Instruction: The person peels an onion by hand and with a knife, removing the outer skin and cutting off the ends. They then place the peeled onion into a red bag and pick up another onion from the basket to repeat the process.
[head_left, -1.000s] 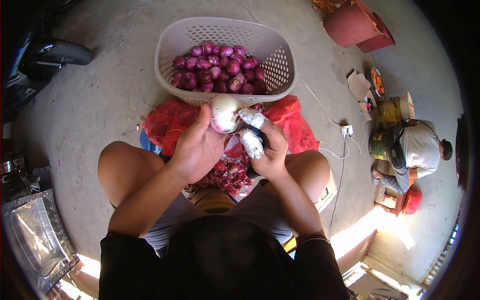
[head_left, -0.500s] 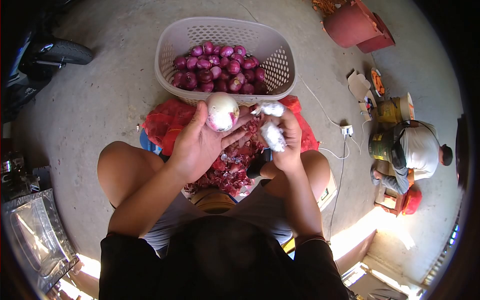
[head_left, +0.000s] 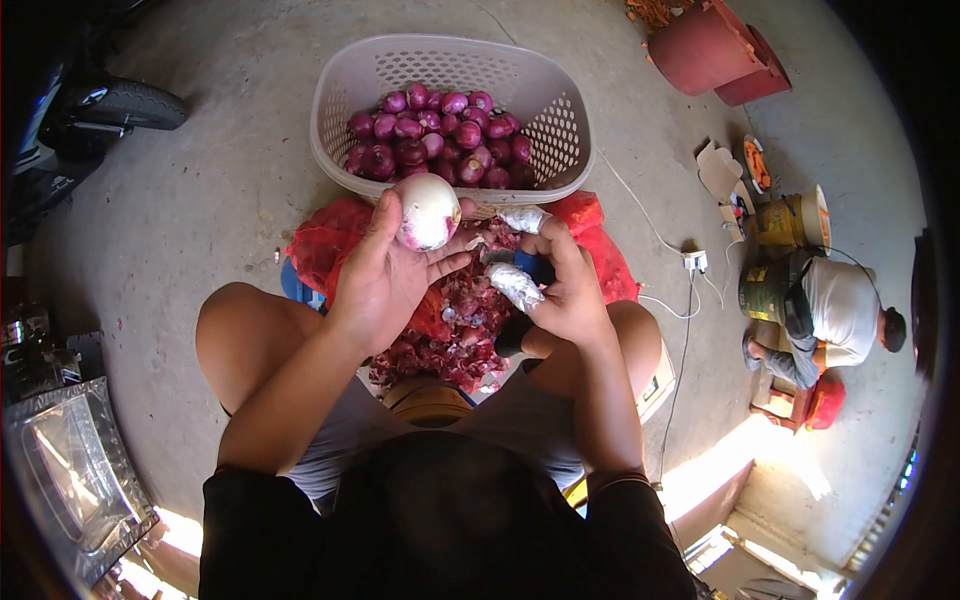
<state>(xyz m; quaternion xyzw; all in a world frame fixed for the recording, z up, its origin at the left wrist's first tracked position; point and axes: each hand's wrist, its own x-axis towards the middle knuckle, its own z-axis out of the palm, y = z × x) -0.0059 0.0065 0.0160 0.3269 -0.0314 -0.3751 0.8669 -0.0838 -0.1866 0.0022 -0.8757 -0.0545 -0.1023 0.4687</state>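
A mostly white onion (head_left: 428,212) with purple patches rests in my left hand (head_left: 385,265), gripped by the thumb and fingers just in front of the basket. To its right is my right hand (head_left: 568,285), its thumb and forefinger wrapped in shiny silver material. Those two fingertips are spread apart and I see nothing between them; the other fingers are curled. Below both hands lies a heap of reddish onion skins (head_left: 440,345) between my knees. Purple onions (head_left: 430,140) fill the bottom of a grey perforated basket (head_left: 455,55) ahead.
Red mesh sacking (head_left: 325,240) lies against the basket's near side. A white power adapter (head_left: 694,262) and cords run along the floor at right. Beyond them a person (head_left: 840,310) sits bent over near buckets (head_left: 790,220). A motorcycle wheel (head_left: 135,103) stands at upper left.
My left hand has moved slightly left and up with the onion. The right hand's wrapped fingers have turned and now point left, toward the onion.
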